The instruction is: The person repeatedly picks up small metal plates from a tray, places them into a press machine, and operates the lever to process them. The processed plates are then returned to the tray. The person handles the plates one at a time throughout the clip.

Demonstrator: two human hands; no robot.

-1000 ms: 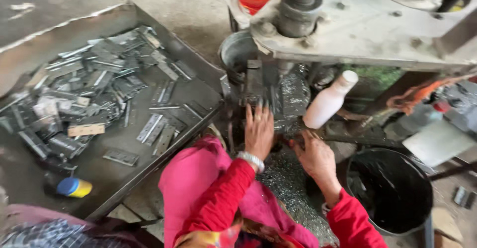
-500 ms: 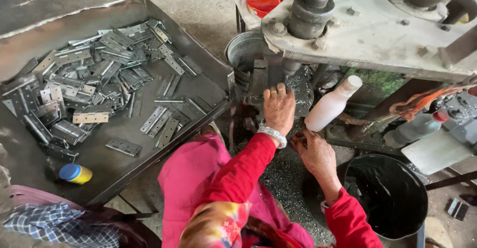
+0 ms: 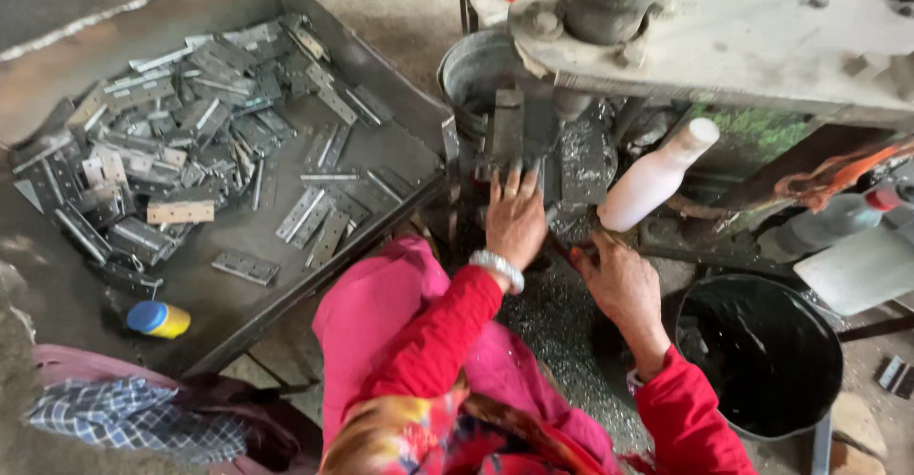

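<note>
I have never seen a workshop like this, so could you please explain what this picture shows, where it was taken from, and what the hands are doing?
The picture comes from a camera on the worker's head, looking down. Both arms wear red sleeves. The left hand lies flat against a dark metal block under a heavy grey machine; whether it grips anything is hidden. The right hand is lower, by the white bottle; its fingers are curled, and what they hold cannot be seen. To the left, a metal tray holds a pile of flat hinges and a small yellow bottle. Metal shavings cover the floor, beside a black bucket.
</note>
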